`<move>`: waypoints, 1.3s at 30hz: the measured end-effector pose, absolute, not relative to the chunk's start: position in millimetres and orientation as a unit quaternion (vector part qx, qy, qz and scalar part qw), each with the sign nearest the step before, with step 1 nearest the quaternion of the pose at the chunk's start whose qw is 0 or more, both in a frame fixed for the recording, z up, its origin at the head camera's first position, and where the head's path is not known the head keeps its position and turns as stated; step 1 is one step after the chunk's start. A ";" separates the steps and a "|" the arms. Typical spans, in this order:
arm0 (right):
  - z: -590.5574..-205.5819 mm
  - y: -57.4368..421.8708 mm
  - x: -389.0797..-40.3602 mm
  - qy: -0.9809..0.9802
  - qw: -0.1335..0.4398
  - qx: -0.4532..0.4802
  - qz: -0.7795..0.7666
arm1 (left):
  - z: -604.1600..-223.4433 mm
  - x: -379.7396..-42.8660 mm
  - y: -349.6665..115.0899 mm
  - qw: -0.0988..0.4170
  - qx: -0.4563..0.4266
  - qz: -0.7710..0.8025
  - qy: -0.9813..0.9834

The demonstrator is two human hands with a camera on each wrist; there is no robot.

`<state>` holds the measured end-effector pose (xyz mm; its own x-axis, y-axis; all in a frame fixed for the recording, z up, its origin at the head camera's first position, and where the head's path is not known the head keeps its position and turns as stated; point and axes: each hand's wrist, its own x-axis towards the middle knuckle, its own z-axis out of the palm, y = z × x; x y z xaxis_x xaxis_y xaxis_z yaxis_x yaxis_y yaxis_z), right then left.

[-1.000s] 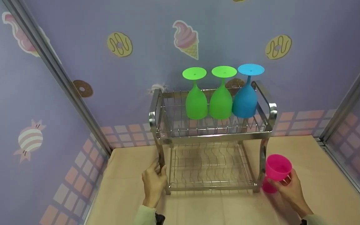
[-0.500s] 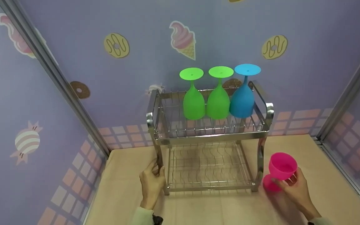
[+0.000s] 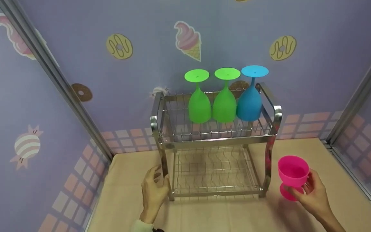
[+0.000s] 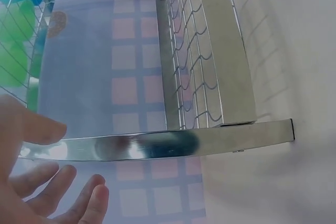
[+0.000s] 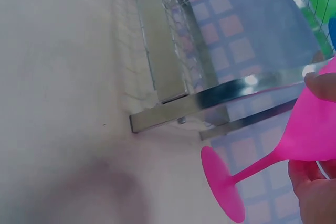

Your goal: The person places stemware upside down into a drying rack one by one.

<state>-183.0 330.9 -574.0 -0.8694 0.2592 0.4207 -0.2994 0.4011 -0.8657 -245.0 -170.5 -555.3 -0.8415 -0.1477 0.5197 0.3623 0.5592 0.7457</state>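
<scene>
My right hand (image 3: 316, 196) grips a bright pink plastic goblet (image 3: 293, 170) by its bowl, to the right of a two-tier metal dish rack (image 3: 217, 141). The goblet is upright, mouth up, with its foot below the fingers. In the right wrist view its stem and round foot (image 5: 223, 184) show beside the rack's leg. At the rack's left front post is my left hand (image 3: 153, 193). In the left wrist view its thumb is at the post (image 4: 147, 146) and the spread fingers (image 4: 86, 198) lie apart on the other side, holding nothing.
On the upper tier, two green goblets (image 3: 199, 108) and one blue goblet (image 3: 249, 104) stand upside down in a row. The lower tier (image 3: 216, 194) is bare wire. Patterned walls (image 3: 153, 48) enclose the cloth-covered table (image 3: 211, 216) at the back and sides.
My right hand has moved right with the pink goblet, away from the rack's right leg. My left fingers have loosened from the left post and shifted slightly left.
</scene>
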 end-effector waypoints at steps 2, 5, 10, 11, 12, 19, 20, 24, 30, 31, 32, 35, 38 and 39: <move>-569.1 328.1 -179.6 -0.801 0.263 0.026 0.537 | -553.3 -241.4 -170.0 0.273 -0.069 -0.461 -0.842; -563.9 323.3 -174.6 -0.808 0.270 0.040 0.523 | -549.4 -236.5 -167.6 0.270 -0.075 -0.460 -0.843; -555.9 313.0 -169.7 -0.824 0.279 0.048 0.491 | -541.4 -229.0 -158.8 0.268 -0.105 -0.466 -0.837; -554.0 310.7 -169.4 -0.827 0.280 0.051 0.485 | -540.0 -227.4 -156.5 0.267 -0.112 -0.467 -0.835; -551.8 307.9 -169.1 -0.828 0.282 0.056 0.480 | -538.5 -225.7 -154.0 0.264 -0.119 -0.469 -0.834; -535.8 288.1 -169.3 -0.844 0.300 0.119 0.428 | -530.8 -212.0 -136.5 0.200 -0.144 -0.503 -0.829; -533.8 285.2 -169.6 -0.847 0.304 0.129 0.416 | -530.0 -210.2 -134.3 0.189 -0.146 -0.509 -0.827; -526.0 273.1 -172.2 -0.851 0.325 0.174 0.374 | -528.4 -205.5 -126.6 0.157 -0.168 -0.523 -0.821; -518.5 255.8 -179.5 -0.865 0.335 0.207 0.311 | -530.1 -209.9 -115.9 0.149 -0.230 -0.512 -0.814; -517.8 252.9 -181.2 -0.868 0.333 0.210 0.302 | -530.4 -211.2 -114.1 0.149 -0.239 -0.512 -0.812; -517.0 250.1 -183.0 -0.871 0.332 0.213 0.293 | -531.0 -212.7 -112.3 0.147 -0.247 -0.512 -0.809; -515.1 241.9 -189.3 -0.879 0.333 0.221 0.262 | -532.1 -217.5 -105.2 0.134 -0.261 -0.522 -0.801; -514.4 234.1 -196.3 -0.883 0.338 0.233 0.229 | -533.6 -222.0 -98.2 0.121 -0.262 -0.531 -0.797; -514.3 231.2 -198.3 -0.884 0.338 0.236 0.220 | -534.0 -223.2 -96.1 0.119 -0.262 -0.533 -0.796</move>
<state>-198.3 231.2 -514.3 -0.6600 -0.2688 0.7015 -0.5666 0.7913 -0.2298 -223.2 -96.1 -534.0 -0.8341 0.2901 0.4692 0.5443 0.2944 0.7855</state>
